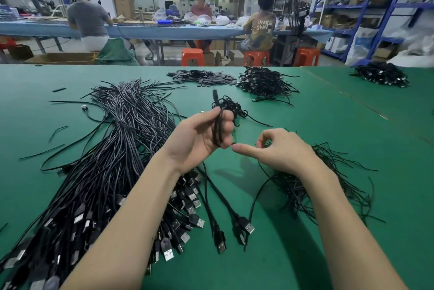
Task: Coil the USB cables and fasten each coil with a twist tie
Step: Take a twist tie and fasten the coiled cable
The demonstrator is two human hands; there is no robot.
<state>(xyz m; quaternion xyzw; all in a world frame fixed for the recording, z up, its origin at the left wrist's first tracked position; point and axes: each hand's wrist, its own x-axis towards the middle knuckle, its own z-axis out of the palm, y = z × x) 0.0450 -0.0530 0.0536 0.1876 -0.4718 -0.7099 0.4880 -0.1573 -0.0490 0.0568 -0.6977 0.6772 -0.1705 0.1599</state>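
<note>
My left hand (199, 137) is raised over the green table (317, 125), palm up, with its fingers closed around a folded black USB cable (218, 130); one connector end sticks up past the fingertips. My right hand (279, 151) hovers just to the right, thumb stretched toward the left hand and forefinger curled, above a heap of thin black twist ties (328, 179); whether a tie is pinched I cannot tell. A big bundle of loose black USB cables (112, 148) lies to the left, plugs toward me. A few tied coils (231, 105) lie behind my hands.
Further back sit a pile of small dark flat pieces (202, 77) and a heap of coiled cables (263, 83); another heap (382, 73) lies far right. Loose cables with USB plugs (244, 225) lie between my forearms. Three people sit at a blue bench beyond, with orange stools and shelving.
</note>
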